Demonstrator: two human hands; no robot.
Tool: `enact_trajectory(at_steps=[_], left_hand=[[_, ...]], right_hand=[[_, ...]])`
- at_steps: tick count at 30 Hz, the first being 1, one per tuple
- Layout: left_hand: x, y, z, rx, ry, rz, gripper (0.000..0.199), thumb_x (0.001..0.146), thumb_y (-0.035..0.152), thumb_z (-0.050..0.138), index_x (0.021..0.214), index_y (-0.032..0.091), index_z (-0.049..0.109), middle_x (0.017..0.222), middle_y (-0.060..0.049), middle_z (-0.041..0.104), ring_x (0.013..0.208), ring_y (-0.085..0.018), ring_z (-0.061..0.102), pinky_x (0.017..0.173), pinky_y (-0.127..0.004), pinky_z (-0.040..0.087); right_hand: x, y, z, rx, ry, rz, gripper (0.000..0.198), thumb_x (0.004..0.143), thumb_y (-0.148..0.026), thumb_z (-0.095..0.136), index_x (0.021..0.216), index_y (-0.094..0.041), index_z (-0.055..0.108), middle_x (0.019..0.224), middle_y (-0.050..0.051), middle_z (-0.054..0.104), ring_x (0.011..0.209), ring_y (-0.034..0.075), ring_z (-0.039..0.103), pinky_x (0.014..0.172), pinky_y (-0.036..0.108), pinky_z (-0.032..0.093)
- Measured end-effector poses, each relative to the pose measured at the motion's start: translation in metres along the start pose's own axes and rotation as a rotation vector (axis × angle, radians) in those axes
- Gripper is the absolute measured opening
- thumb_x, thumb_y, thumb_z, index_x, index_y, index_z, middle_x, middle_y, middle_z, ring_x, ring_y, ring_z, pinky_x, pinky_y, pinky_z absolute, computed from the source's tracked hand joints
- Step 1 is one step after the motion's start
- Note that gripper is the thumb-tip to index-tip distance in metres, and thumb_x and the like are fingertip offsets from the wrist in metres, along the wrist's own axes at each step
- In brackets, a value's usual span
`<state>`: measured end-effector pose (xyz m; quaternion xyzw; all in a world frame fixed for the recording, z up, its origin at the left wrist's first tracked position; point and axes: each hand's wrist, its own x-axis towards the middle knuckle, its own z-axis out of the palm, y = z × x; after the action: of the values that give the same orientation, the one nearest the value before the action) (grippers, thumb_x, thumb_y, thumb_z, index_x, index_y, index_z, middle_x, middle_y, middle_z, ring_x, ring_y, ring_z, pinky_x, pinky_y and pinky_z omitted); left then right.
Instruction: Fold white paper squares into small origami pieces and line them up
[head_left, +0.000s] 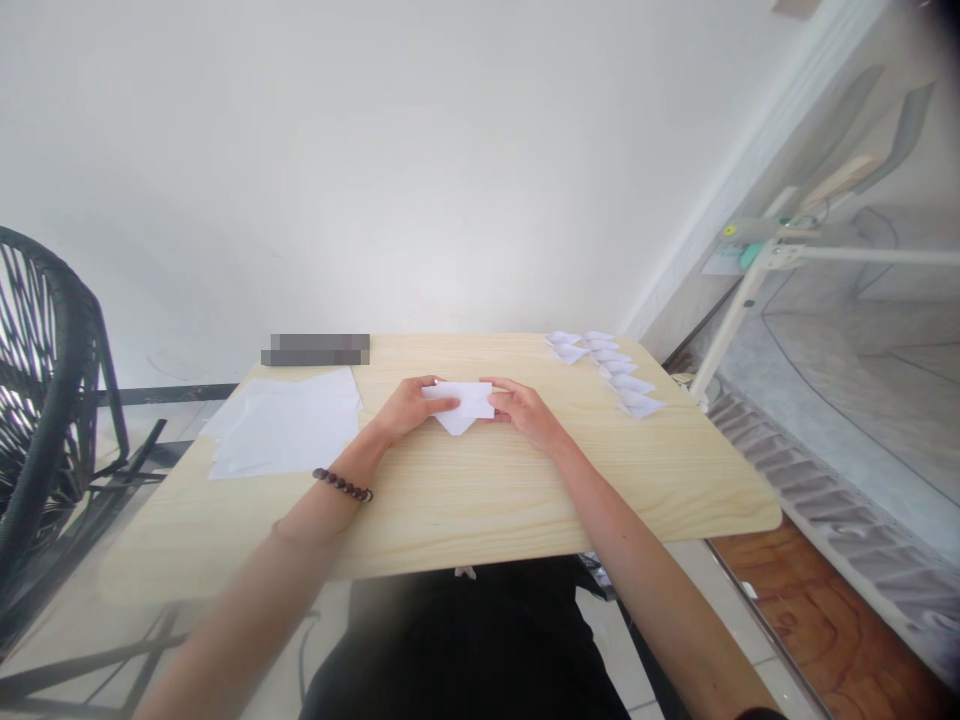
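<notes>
A small folded sheet of white paper (pixel 472 399) is held just above the middle of the wooden table, with a pointed flap hanging below its straight band. My left hand (pixel 409 407) pinches its left end, the thumb lying across the front. At the right end, my right hand (pixel 523 410) grips it between thumb and fingers. Some fingertips are hidden behind the paper. To the left lies a loose stack of flat white sheets (pixel 292 425). Several folded white paper pieces (pixel 637 395) with pointed ends stand in rows at the far right of the table.
The light wooden table (pixel 465 510) has rounded corners and meets a white wall (pixel 450 180) at the back. A pixelated dark patch covers something at its back left. A black woven chair (pixel 52 380) stands left; a white metal frame (pixel 739 320) rises at right.
</notes>
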<state>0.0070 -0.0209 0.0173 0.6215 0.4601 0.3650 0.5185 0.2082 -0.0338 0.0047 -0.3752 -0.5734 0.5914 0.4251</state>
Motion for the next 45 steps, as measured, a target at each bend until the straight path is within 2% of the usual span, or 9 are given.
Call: enact_trajectory(at_steps=[4, 9, 13, 19, 24, 28, 32, 38, 45], left_hand=[[0.001, -0.003, 0.004, -0.006, 0.023, 0.034, 0.039, 0.056, 0.040, 0.069, 0.081, 0.013, 0.059, 0.070, -0.001, 0.061, 0.064, -0.014, 0.055, 0.059, -0.024, 0.040], [0.004, -0.009, 0.004, 0.020, 0.069, 0.059, 0.040, 0.056, 0.040, 0.069, 0.084, 0.013, 0.059, 0.071, 0.000, 0.061, 0.065, -0.014, 0.056, 0.059, -0.024, 0.040], [0.005, -0.010, 0.000, -0.077, 0.062, 0.038, 0.046, 0.056, 0.037, 0.070, 0.093, 0.011, 0.059, 0.077, -0.004, 0.065, 0.069, -0.016, 0.059, 0.067, -0.028, 0.045], [0.002, -0.006, -0.009, -0.267, -0.123, 0.016, 0.056, 0.062, 0.030, 0.068, 0.112, 0.009, 0.052, 0.087, -0.008, 0.066, 0.080, -0.018, 0.060, 0.080, -0.037, 0.046], [-0.002, -0.003, -0.015, -0.328, -0.233, -0.029, 0.055, 0.066, 0.023, 0.064, 0.117, 0.010, 0.048, 0.089, -0.007, 0.065, 0.083, -0.016, 0.060, 0.084, -0.036, 0.044], [-0.003, 0.001, -0.008, -0.360, -0.215, 0.003, 0.051, 0.066, 0.025, 0.063, 0.114, 0.014, 0.049, 0.098, -0.008, 0.062, 0.089, -0.017, 0.058, 0.082, -0.034, 0.044], [-0.002, 0.002, 0.004, -0.179, -0.110, 0.052, 0.043, 0.063, 0.034, 0.065, 0.100, 0.014, 0.056, 0.088, -0.005, 0.063, 0.081, -0.017, 0.058, 0.072, -0.030, 0.045], [-0.001, 0.002, 0.005, -0.031, -0.035, 0.029, 0.033, 0.059, 0.039, 0.068, 0.077, 0.012, 0.061, 0.073, -0.003, 0.063, 0.066, -0.015, 0.056, 0.060, -0.025, 0.042], [0.000, 0.004, -0.002, -0.060, -0.073, -0.039, 0.034, 0.057, 0.038, 0.070, 0.076, 0.011, 0.063, 0.076, -0.006, 0.065, 0.069, -0.018, 0.058, 0.060, -0.028, 0.044]], right_hand=[[0.001, 0.003, 0.006, -0.210, 0.054, 0.010, 0.034, 0.069, -0.041, 0.059, 0.087, -0.013, 0.063, 0.068, 0.004, 0.065, 0.060, 0.015, 0.061, 0.056, 0.027, 0.052], [-0.001, 0.005, 0.005, -0.337, 0.128, -0.040, 0.035, 0.071, -0.045, 0.056, 0.079, -0.012, 0.063, 0.056, 0.003, 0.062, 0.049, 0.013, 0.058, 0.048, 0.024, 0.049], [-0.002, 0.004, 0.001, -0.398, 0.161, -0.073, 0.035, 0.072, -0.047, 0.053, 0.074, -0.013, 0.063, 0.054, 0.003, 0.062, 0.046, 0.012, 0.056, 0.045, 0.022, 0.045], [-0.001, 0.004, -0.006, -0.418, 0.186, -0.059, 0.039, 0.073, -0.050, 0.051, 0.073, -0.013, 0.062, 0.052, 0.003, 0.060, 0.043, 0.010, 0.052, 0.043, 0.021, 0.042], [0.000, 0.004, -0.007, -0.374, 0.182, -0.046, 0.041, 0.072, -0.051, 0.050, 0.076, -0.012, 0.061, 0.054, 0.004, 0.060, 0.044, 0.011, 0.052, 0.042, 0.021, 0.042], [-0.001, 0.003, -0.003, -0.398, 0.213, -0.055, 0.040, 0.073, -0.051, 0.050, 0.074, -0.013, 0.061, 0.050, 0.002, 0.059, 0.041, 0.010, 0.051, 0.041, 0.020, 0.041], [-0.003, 0.003, 0.004, -0.419, 0.233, -0.078, 0.039, 0.072, -0.051, 0.051, 0.074, -0.014, 0.062, 0.049, 0.001, 0.059, 0.042, 0.011, 0.052, 0.043, 0.021, 0.042], [-0.005, 0.002, 0.004, -0.356, 0.102, -0.039, 0.034, 0.072, -0.043, 0.053, 0.084, -0.013, 0.064, 0.064, 0.004, 0.065, 0.055, 0.014, 0.060, 0.052, 0.024, 0.047], [-0.005, -0.006, -0.004, -0.361, -0.055, -0.015, 0.024, 0.072, -0.030, 0.049, 0.076, -0.012, 0.065, 0.067, 0.004, 0.067, 0.065, 0.015, 0.062, 0.065, 0.026, 0.048]])
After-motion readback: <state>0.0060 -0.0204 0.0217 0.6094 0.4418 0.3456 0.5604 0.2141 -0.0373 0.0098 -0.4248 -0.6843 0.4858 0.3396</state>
